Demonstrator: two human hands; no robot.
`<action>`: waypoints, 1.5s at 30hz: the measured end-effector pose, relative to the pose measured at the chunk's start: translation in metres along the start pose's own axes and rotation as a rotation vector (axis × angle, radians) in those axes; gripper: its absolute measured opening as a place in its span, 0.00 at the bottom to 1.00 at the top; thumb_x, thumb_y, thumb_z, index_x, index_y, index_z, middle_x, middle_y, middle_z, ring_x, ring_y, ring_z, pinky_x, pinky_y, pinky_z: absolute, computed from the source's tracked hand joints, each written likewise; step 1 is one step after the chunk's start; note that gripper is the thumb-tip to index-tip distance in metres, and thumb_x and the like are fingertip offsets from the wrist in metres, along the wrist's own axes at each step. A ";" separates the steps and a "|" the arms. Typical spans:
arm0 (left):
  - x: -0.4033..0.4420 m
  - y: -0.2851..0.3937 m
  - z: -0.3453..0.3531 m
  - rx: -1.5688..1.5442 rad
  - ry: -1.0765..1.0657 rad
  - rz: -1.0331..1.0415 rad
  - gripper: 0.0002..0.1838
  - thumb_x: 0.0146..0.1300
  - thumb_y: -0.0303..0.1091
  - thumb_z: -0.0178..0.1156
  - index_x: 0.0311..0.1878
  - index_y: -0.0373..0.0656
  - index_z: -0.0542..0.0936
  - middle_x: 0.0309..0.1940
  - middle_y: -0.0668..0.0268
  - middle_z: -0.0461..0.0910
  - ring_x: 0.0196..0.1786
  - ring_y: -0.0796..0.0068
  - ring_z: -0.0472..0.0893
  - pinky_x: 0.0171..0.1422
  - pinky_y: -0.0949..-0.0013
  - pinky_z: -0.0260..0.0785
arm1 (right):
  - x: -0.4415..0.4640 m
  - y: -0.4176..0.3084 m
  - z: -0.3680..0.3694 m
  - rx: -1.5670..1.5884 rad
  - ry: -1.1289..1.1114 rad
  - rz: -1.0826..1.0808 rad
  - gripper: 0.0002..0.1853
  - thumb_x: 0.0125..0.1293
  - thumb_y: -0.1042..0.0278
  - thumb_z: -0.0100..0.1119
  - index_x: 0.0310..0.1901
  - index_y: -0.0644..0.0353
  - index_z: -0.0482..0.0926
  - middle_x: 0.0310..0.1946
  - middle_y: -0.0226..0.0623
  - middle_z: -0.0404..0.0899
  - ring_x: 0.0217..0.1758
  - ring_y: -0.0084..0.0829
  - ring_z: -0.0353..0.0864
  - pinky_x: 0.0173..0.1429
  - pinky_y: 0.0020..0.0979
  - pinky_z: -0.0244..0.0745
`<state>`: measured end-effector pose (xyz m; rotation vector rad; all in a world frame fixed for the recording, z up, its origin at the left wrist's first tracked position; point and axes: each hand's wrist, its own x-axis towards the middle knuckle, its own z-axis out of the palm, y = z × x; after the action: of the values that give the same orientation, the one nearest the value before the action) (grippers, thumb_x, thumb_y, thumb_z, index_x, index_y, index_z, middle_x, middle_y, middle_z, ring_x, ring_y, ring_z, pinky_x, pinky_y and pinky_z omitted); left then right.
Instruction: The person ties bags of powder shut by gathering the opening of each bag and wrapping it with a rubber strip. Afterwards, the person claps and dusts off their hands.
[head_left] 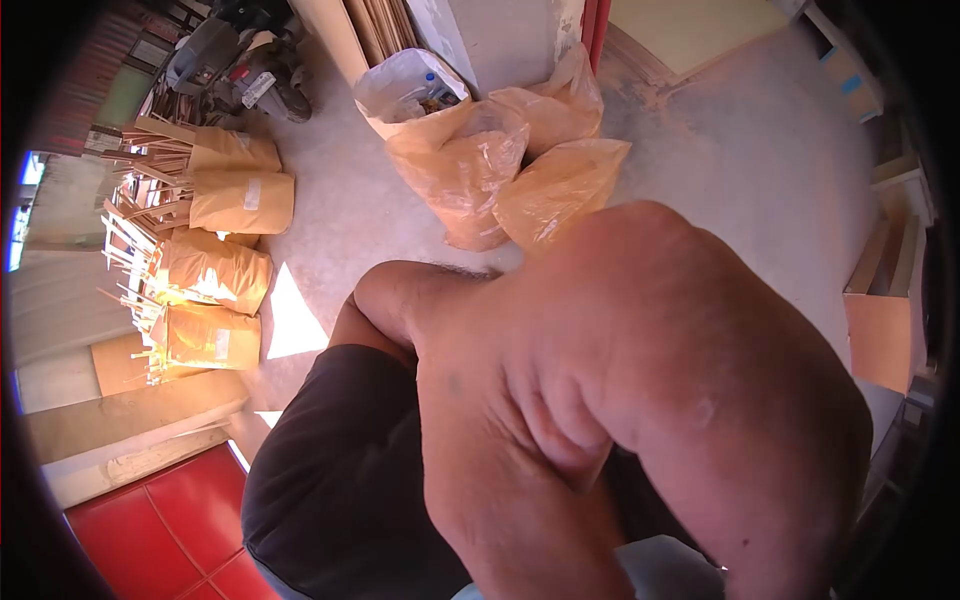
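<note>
- One bare hand point(640, 370) fills much of the foreground, very close to the camera; whether it is the left or the right, I cannot tell.
- Its fingers seem bent, but the tips do not show, so how far it is open and whether it has hold of anything cannot be told. No second hand can be made out.
- The bags point(455, 170), nearest beyond the hand in the view, stand together on the floor point(330, 190) by a pale upright panel point(510, 45); no contact with the hand shows.
- One bag's mouth is open, showing mixed contents with a bit of blue; the others' contents are hard to make out.
- At the left, a row of sacks point(240, 203) is already packed, with strips point(150, 215) sticking out of the mouths.
- Filling looks well along, judging by the packed sacks. No tying or moving shows, and what is left cannot be judged from here.
</note>
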<state>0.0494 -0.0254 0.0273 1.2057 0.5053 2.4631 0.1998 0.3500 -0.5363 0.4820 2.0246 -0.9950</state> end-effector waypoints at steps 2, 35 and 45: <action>-0.003 0.014 -0.009 -0.036 -0.035 0.008 0.41 0.43 0.54 0.80 0.53 0.29 0.79 0.45 0.56 0.83 0.44 0.66 0.82 0.49 0.68 0.75 | -0.017 0.010 0.002 -0.037 0.004 0.021 0.23 0.66 0.46 0.51 0.32 0.56 0.87 0.22 0.39 0.82 0.26 0.34 0.82 0.37 0.41 0.77; -0.022 0.060 -0.009 0.587 -0.360 0.378 0.22 0.71 0.40 0.54 0.42 0.23 0.82 0.35 0.45 0.84 0.35 0.55 0.86 0.37 0.63 0.81 | 0.119 -0.090 0.076 -0.170 0.144 0.028 0.21 0.64 0.48 0.52 0.32 0.56 0.88 0.26 0.41 0.85 0.31 0.38 0.85 0.42 0.41 0.78; 0.046 0.021 0.018 -0.409 -0.514 -0.137 0.16 0.63 0.33 0.60 0.49 0.29 0.80 0.48 0.46 0.81 0.52 0.57 0.82 0.57 0.61 0.73 | 0.062 -0.049 0.094 0.157 0.324 0.214 0.20 0.62 0.50 0.52 0.28 0.55 0.87 0.20 0.39 0.83 0.24 0.36 0.82 0.38 0.41 0.79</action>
<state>0.0345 -0.0199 0.0784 1.4834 -0.0567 1.9066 0.1790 0.2452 -0.5958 0.9766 2.1263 -0.9972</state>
